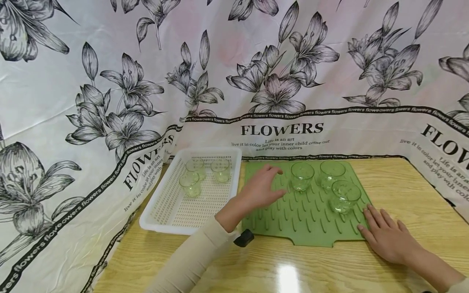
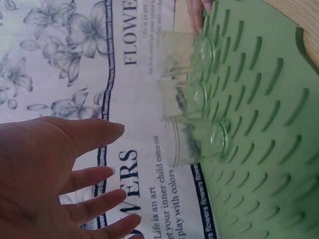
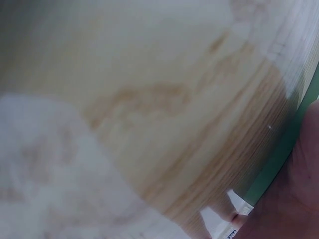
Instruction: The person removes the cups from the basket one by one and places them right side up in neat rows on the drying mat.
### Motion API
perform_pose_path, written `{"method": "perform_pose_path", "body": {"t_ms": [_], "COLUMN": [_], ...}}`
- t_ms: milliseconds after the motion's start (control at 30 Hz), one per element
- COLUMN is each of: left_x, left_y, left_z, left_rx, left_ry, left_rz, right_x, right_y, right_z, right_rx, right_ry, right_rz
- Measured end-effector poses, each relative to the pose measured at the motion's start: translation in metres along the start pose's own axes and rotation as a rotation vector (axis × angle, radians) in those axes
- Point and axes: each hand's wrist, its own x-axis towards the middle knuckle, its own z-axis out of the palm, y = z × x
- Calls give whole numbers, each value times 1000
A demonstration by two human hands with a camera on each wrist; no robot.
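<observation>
Green mat (image 1: 311,230): my landmark for all places; a ridged sheet lying on the wooden table (image 1: 256,268), a tab projecting from its near edge.
Left hand (image 1: 258,188): raised over the mat's left part; I see spread fingers, the thumb set apart, and nothing in its grasp.
Left glass (image 1: 302,178): upright on the mat, toward its far edge; of the three there, the nearest to the left hand, and my left wrist view shows a gap between it and the fingertips.
Far-right glass (image 1: 332,175): upright near the mat's far right corner.
Near-right glass (image 1: 345,199): upright on the mat's right side, overlapping the far-right glass in my head view; I cannot tell whether they touch.
Right hand (image 1: 388,236): resting at the mat's near right corner, fingers straight, thumb by the edge; I see it released, gripping nothing.
White basket (image 1: 166,228): just left of the mat, with perforated floor and walls.
Basket glasses (image 1: 189,185): three, clear, standing inside toward the far end, left of the mat.
Floral cloth (image 1: 205,136): hanging behind the mat, printed with lilies and "FLOWERS".
</observation>
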Motion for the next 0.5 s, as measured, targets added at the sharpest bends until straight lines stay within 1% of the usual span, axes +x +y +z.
{"method": "perform_pose_path", "body": {"t_ms": [67, 167, 233, 400, 500], "left_x": [-6, -16, -22, -37, -43], "left_y": [-6, -15, -21, -37, -46], "left_z": [-6, -15, -22, -37, -43], "left_rx": [8, 18, 8, -51, -67], "left_ry": [7, 37, 61, 115, 144], "left_rz": [3, 3, 5, -7, -14], "right_x": [-1, -1, -2, -2, -2], "right_y": [-1, -3, -4, -5, -5], "right_z": [-1, -2, -2, -2, -2], "right_rx": [0, -1, -1, -6, -10], "right_ry": [4, 11, 12, 17, 20], "right_rz": [0, -2, -2, -3, -4]}}
